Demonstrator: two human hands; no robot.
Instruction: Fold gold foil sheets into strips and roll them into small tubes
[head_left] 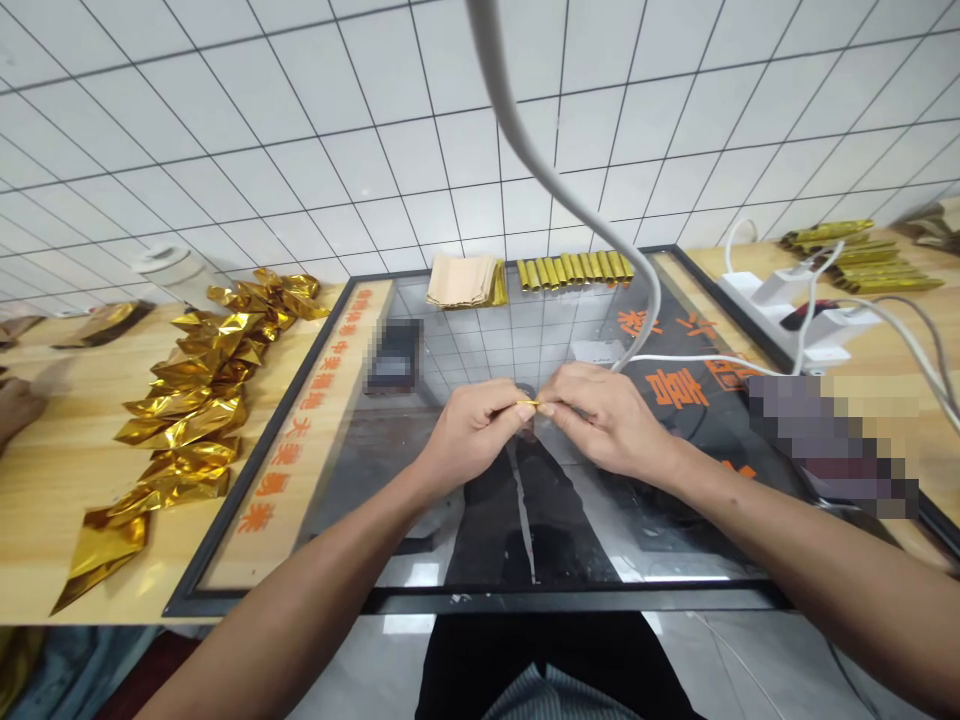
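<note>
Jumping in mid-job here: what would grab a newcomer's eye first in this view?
The heap of crinkled gold foil pieces running along the wooden table on the left stands out first. At centre, the left hand and right hand pinch a thin gold foil roll between their fingertips above the black-framed glass panel. A row of finished gold foil rolls lies at the panel's far edge.
</note>
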